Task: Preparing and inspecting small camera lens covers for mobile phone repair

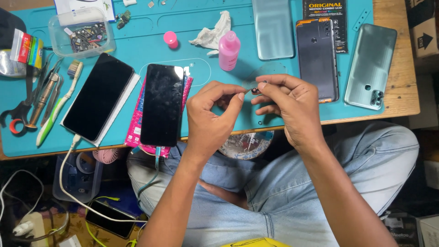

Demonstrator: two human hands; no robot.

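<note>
Hands meet over the near edge of a teal mat (210,43) in the head view. The left hand (211,116) and the right hand (290,107) are both pinched on one tiny dark part (254,90), held between thumbs and fingertips above the mat; what kind of part it is cannot be told. Just beside the left hand lies a black phone (161,104), screen up, on a pink packet (137,126), with a cable plugged into its lower end. Further left lies a second black phone (98,97) on a white sheet, also with a cable. Beyond the hands stand a pink bottle (228,50), a pink cap (170,39) and a crumpled tissue (212,32). To the right of the hands lie a dark phone frame (317,57) and, on the wooden table (402,98), a pale green back cover (370,66). Another pale cover (273,28) lies at the far edge. A toothbrush (59,103) and hand tools (39,98) lie at the far left, near a clear box of small parts (82,33). Below the table are the person's legs in light jeans (320,183).
</note>
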